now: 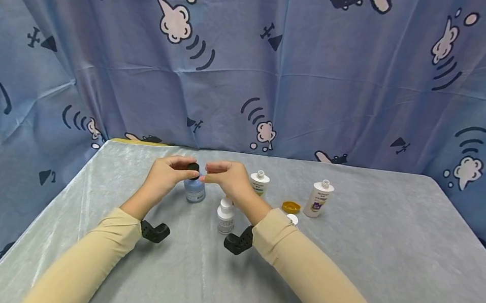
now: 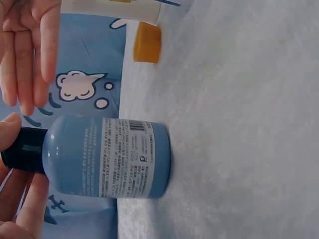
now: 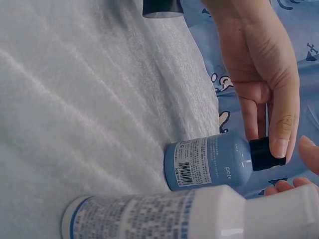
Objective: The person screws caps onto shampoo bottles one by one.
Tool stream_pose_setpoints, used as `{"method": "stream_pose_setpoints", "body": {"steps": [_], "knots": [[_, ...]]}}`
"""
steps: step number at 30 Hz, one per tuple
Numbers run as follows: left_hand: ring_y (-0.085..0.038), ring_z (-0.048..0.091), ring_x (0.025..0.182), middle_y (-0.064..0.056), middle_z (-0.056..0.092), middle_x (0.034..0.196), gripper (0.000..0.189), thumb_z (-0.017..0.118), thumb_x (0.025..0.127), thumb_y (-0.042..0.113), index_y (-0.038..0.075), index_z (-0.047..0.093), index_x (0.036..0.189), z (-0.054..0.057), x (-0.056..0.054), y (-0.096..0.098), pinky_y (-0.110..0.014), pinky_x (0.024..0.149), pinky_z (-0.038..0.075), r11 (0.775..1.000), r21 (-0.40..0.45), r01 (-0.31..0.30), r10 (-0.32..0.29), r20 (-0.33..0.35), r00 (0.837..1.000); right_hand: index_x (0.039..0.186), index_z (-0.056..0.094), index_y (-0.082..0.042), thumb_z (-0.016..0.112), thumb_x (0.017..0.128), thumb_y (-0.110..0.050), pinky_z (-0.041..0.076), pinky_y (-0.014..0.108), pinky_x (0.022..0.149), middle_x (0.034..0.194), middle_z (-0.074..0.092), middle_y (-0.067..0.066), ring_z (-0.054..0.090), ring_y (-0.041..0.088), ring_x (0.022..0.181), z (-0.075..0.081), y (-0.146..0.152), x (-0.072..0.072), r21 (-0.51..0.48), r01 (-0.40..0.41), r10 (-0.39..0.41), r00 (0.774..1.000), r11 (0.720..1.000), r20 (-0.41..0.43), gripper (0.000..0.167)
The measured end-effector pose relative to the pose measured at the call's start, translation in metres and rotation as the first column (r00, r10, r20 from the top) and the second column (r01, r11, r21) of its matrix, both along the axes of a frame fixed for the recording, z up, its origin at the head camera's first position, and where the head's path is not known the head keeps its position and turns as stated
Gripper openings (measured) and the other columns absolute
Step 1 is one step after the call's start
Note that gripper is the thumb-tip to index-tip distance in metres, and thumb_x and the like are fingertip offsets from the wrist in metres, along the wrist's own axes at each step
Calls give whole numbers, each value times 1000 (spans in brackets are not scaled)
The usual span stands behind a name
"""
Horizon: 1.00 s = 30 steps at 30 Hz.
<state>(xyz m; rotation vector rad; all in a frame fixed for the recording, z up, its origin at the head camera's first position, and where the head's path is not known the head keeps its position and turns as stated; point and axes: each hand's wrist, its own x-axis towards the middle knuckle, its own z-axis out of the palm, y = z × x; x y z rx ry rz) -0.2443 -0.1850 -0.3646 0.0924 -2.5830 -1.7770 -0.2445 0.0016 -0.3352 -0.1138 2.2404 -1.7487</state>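
A blue bottle (image 1: pixel 195 194) with a printed label stands upright on the cloth-covered table. My left hand (image 1: pixel 163 174) pinches its black cap (image 3: pixel 266 153) between thumb and fingers, as the right wrist view shows. Just right of the cap is my right hand (image 1: pixel 232 180), its fingers loosely extended; in the left wrist view they hang apart from the bottle. A white bottle (image 1: pixel 225 221) stands nearer to me, below the right hand, and looms large in the right wrist view.
Behind my right wrist stands a white, uncapped bottle (image 1: pixel 260 179), partly hidden. Farther right is another uncapped white bottle (image 1: pixel 318 200), with an amber lid (image 1: pixel 291 207) beside it. A small white round thing (image 1: pixel 292 219) shows past my right sleeve. A patterned blue curtain (image 1: pixel 237 58) hangs behind the table.
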Motion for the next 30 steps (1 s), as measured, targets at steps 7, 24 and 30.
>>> {"method": "stream_pose_setpoints", "body": {"steps": [7,24,30], "knots": [[-29,61,124,-13,68,128,45,78,86,23,12,67,128,3,1,2,-46,102,51,993,-115,24,-29,-38,999,120,73,-13,80,83,-16,43,49,112,125,71,6,62,23,124,5,5,4,28,10,-9,999,1000,-39,39],[-30,55,132,-10,60,139,43,74,90,20,10,65,131,29,12,26,-41,108,49,978,-206,-3,-37,-191,981,125,69,-10,79,85,-15,46,40,110,129,69,7,64,22,122,40,46,14,-57,2,-10,991,998,-134,42],[-28,59,125,-11,65,131,39,75,89,15,7,67,126,36,16,41,-39,107,50,984,-172,36,-89,-311,946,132,64,-8,77,87,-15,40,41,116,135,65,8,62,23,125,52,71,19,-89,29,-40,991,996,-130,48]]}}
